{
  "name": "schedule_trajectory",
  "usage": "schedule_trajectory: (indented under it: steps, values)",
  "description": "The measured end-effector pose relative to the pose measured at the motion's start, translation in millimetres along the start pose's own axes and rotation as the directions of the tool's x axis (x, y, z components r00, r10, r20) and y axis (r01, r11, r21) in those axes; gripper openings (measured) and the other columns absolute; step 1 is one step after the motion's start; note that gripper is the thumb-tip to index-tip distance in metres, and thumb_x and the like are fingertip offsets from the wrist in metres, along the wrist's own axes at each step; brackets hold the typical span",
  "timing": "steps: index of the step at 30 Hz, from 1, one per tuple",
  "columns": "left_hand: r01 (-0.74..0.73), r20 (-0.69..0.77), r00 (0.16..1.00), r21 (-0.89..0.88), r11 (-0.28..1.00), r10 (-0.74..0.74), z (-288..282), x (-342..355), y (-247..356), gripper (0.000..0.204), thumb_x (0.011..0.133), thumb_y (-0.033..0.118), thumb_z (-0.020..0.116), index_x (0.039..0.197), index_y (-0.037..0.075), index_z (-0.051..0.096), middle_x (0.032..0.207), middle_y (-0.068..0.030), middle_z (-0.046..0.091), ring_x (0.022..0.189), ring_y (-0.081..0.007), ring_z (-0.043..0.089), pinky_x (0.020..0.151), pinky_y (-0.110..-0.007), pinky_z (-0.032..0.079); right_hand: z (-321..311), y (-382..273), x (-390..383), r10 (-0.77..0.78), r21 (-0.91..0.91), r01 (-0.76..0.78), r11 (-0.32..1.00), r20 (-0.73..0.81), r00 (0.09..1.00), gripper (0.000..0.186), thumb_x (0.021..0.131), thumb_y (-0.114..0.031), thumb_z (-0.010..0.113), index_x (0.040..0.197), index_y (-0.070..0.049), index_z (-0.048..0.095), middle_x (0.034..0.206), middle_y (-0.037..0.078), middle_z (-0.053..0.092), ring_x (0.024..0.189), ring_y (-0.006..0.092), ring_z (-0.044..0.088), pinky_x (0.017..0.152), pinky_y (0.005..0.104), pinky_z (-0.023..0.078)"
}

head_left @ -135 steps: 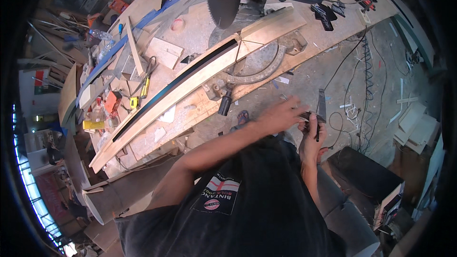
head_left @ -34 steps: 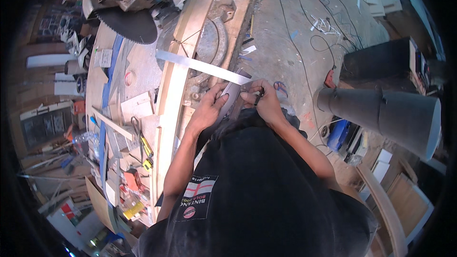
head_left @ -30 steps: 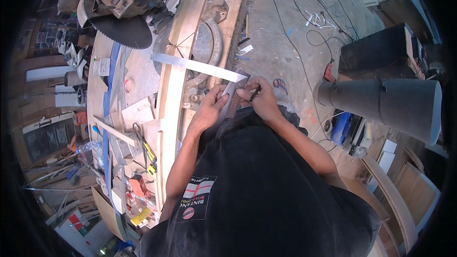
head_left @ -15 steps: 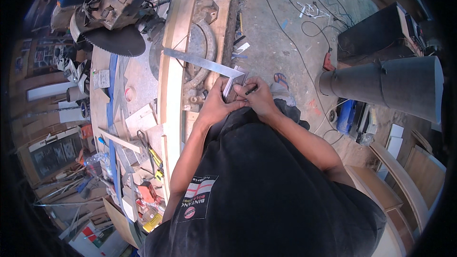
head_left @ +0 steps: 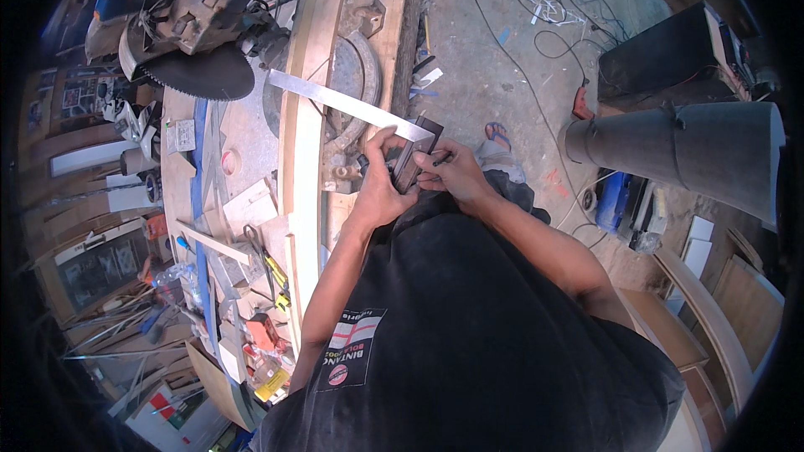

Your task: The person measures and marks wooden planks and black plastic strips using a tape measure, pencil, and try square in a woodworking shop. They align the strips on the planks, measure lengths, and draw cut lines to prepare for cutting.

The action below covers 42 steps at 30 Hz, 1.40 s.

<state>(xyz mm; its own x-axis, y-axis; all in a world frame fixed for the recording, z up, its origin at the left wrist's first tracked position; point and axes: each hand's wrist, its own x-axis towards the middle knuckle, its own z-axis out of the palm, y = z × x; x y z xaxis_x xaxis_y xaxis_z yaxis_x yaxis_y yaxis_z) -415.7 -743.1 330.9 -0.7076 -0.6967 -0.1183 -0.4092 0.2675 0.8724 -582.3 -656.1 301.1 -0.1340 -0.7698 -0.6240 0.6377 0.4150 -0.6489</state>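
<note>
In front of my chest I hold a carpenter's square (head_left: 343, 107) with a bright metal blade and a dark stock. The blade reaches out to the upper left, over the saw's base and a long pale board (head_left: 303, 125). My left hand (head_left: 383, 188) is closed around the near side of the stock. At the stock's right side, my right hand (head_left: 462, 177) is closed with a short black pen (head_left: 442, 158) between its fingers. Its thumb and fingertips rest against the stock. Some fingertips are hidden behind the square.
A mitre saw with a dark toothed blade (head_left: 199, 75) stands at upper left. The workbench (head_left: 251, 146) carries offcuts, a yellow-handled tool (head_left: 276, 272) and a bottle. Cables (head_left: 511, 50) cross the floor at right, near a red power tool (head_left: 582, 103) and a large grey roll (head_left: 670, 142).
The square has turned slightly, and its blade tip has shifted up and left. My left fingers have moved up toward the blade joint. The pen stays in my right hand.
</note>
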Motion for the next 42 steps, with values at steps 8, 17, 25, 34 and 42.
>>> schedule_trajectory:
  steps: [8,17,25,34,42]
  values:
    - [-0.099,0.055,0.994,0.033,0.995,0.097,-3,5,3,0.094,0.077,-0.004,0.071,0.166,0.006,0.041,0.149,-0.0223,0.057,0.140,-0.0373,0.056,0.118,-0.044,0.043,-6,2,6,-0.018,-0.025,0.019,1.000,0.043,0.999,0.034,0.099,-0.028,0.082,0.112,0.001,0.071,0.101,0.009,0.071,0.084,0.0181,0.074,0.074,0.0309,0.064]
    - [-0.135,0.030,0.991,0.112,0.985,0.132,1,5,7,0.081,0.081,-0.003,0.066,0.160,0.003,0.049,0.142,-0.0264,0.061,0.133,-0.0441,0.060,0.115,-0.045,0.047,-7,-1,9,-0.019,-0.041,0.021,0.999,0.052,0.998,0.037,0.101,-0.033,0.080,0.111,0.001,0.072,0.099,0.009,0.073,0.080,0.0152,0.073,0.074,0.0303,0.064]
    - [-0.087,0.040,0.996,0.167,0.982,0.082,2,3,16,0.082,0.082,-0.003,0.064,0.162,0.007,0.048,0.143,-0.0253,0.058,0.132,-0.0460,0.060,0.111,-0.046,0.051,-7,-1,13,-0.014,-0.086,0.019,0.996,0.051,0.999,0.037,0.101,-0.033,0.079,0.111,0.001,0.072,0.099,0.009,0.073,0.082,0.0150,0.073,0.075,0.0309,0.064]
    - [-0.117,0.005,0.993,0.237,0.964,0.120,4,3,16,0.082,0.084,0.000,0.067,0.163,0.012,0.049,0.140,-0.0227,0.057,0.118,-0.0467,0.066,0.098,-0.047,0.058,-10,-4,11,0.019,-0.103,-0.012,0.995,0.067,0.998,0.038,0.102,-0.034,0.078,0.113,0.001,0.071,0.100,0.009,0.073,0.083,0.0152,0.073,0.077,0.0301,0.063]
    - [-0.100,0.004,0.995,0.249,0.963,0.103,5,2,15,0.084,0.085,0.001,0.069,0.164,0.015,0.047,0.140,-0.0224,0.056,0.115,-0.0482,0.067,0.094,-0.050,0.060,-9,-2,13,0.012,-0.094,-0.006,0.996,0.063,0.998,0.035,0.102,-0.032,0.078,0.116,0.000,0.072,0.101,0.009,0.073,0.083,0.0150,0.073,0.077,0.0295,0.063]
